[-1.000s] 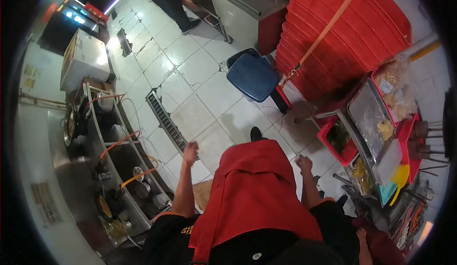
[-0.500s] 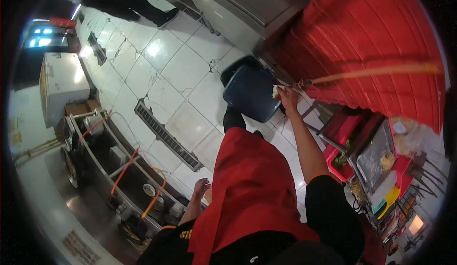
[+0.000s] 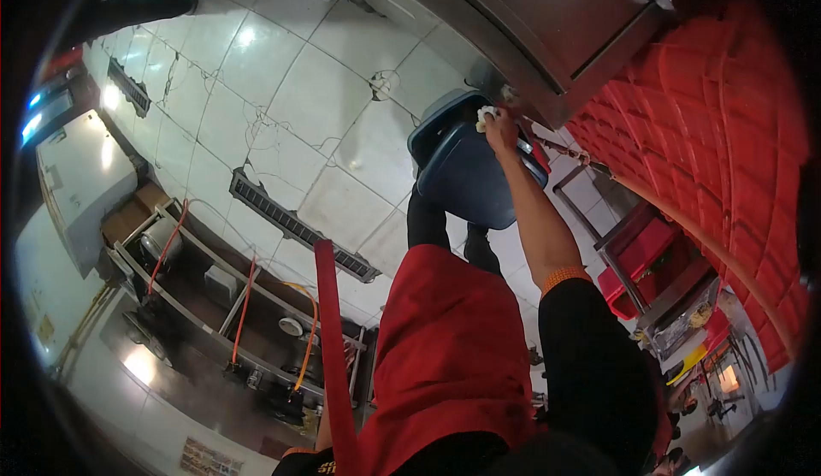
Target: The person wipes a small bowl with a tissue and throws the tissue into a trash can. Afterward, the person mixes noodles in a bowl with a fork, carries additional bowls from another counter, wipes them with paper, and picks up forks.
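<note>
From the head view, my one feed, I read a small white scrap (image 3: 487,119) at the tips of my right hand (image 3: 503,136), its fingers pinched on it. The scrap sits on the left side of those fingertips, over the bin (image 3: 421,137) near the far edge of the tilted blue lid (image 3: 466,178); whether it touches either, I can't tell. It is too small and crumpled for me to read a long axis. The right hand is the nearer; my left is hidden, so I can't tell how its fingers stand.

Below is white tiled floor (image 3: 329,61), with a drain grate (image 3: 291,226) left of the bin. A steel cabinet (image 3: 539,27) stands just beyond the hand, a red stack (image 3: 718,134) to its right. Another person's legs (image 3: 128,10) show far left.
</note>
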{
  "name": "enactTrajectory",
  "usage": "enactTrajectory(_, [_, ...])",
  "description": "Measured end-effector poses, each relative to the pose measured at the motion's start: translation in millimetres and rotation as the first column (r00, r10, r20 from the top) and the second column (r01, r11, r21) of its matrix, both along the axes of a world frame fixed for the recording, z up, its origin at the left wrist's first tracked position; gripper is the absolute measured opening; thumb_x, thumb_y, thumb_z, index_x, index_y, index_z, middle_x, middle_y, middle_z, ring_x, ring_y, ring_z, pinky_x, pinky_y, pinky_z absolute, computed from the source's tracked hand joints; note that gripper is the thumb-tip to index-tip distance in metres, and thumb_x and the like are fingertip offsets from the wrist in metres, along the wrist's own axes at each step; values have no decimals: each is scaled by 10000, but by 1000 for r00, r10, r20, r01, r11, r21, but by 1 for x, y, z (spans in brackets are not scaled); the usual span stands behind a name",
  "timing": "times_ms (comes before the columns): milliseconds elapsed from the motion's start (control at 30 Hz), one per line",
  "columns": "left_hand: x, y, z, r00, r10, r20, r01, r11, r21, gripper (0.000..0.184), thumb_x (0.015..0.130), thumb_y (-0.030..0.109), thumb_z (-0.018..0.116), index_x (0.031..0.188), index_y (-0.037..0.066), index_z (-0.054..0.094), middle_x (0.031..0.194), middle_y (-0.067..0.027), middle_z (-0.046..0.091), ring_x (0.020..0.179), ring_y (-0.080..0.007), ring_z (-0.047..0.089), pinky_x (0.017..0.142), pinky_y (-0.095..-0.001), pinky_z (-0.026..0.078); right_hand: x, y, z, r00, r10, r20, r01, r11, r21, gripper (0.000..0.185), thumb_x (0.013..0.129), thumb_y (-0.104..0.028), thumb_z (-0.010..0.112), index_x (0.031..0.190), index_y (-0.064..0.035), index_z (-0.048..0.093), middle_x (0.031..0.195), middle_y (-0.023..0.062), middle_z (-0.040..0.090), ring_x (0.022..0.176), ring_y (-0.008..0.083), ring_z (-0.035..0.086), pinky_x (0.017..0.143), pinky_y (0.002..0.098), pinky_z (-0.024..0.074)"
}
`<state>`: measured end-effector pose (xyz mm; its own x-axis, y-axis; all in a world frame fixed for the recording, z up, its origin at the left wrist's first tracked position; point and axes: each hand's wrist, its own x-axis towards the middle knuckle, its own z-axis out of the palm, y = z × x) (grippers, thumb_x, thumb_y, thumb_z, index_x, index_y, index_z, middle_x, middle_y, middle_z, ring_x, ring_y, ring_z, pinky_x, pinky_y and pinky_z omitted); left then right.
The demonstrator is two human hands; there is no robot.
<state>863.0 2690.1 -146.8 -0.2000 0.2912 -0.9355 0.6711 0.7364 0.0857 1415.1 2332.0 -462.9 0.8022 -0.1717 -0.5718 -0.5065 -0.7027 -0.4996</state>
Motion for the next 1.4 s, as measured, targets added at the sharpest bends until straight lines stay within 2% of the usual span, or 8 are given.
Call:
enactTrajectory(600, [-16,91,-56,940,-292,176,306,950,-59,302,970,198,519,1248,81,527,1054,-78,646,930,-215,660,768,-336,545,5,19,29,765,559,319,-472,824,-314,203,885,-212,592,995,-55,660,1019,148,673,971,370,617,856,478,488])
enactTrajectory(833, [66,63,-32,995,-63,75,71,993,-100,246,970,217,539,1170,75,521,917,-39,590,792,-172,629,700,-291,533,-16,3,57,995,-99,-17,100,969,228,429,960,-409,472,1165,-74,644,1144,120,669,1038,315,616,899,414,480])
enactTrajectory(900, [52,79,-68,959,-115,258,170,965,-199,295,971,249,542,1209,77,517,977,-53,615,872,-190,641,790,-313,532,-30,-14,99,922,-340,-187,388,805,448,484,973,-458,442,1222,-82,616,1214,122,646,1088,304,606,931,428,470])
enactTrajectory(967, [56,96,-103,933,-12,359,144,928,-343,348,971,304,544,1236,79,522,1003,-55,627,886,-198,639,851,-346,518,-54,-35,149,634,-293,-716,628,-347,697,584,984,-531,377,1335,-86,520,1325,148,566,1166,303,569,956,466,466])
enactTrajectory(1067, [168,69,-116,753,-584,302,623,781,-42,360,966,305,542,1235,66,529,1068,-87,636,929,-201,635,818,-329,514,-77,-46,237,586,-340,-735,522,-536,664,641,978,-559,364,1396,-80,441,1375,206,503,1154,342,572,970,490,462])
enactTrajectory(1200, [299,56,-111,582,-530,616,694,719,-36,425,991,326,463,1341,84,476,1311,-123,555,1184,-245,551,969,-373,449,-149,-81,264,796,-530,-291,345,3,939,519,984,-437,438,1355,-78,488,1223,136,617,1020,252,625,883,384,509])
enactTrajectory(1300, [395,44,-112,456,-704,545,793,599,110,490,966,347,451,1381,85,455,1362,-130,523,1195,-263,542,990,-381,439,-225,-101,238,927,-256,273,221,963,153,384,881,-359,621,1143,-77,637,1106,83,670,911,227,652,835,324,510])
enactTrajectory(1400, [463,38,-109,261,-733,628,884,442,148,490,955,377,497,1370,117,478,1341,-122,527,1182,-264,544,954,-374,452,-317,-98,255,789,-598,143,609,792,-43,418,856,-387,621,1154,-95,642,1086,130,683,984,295,652,891,378,507])
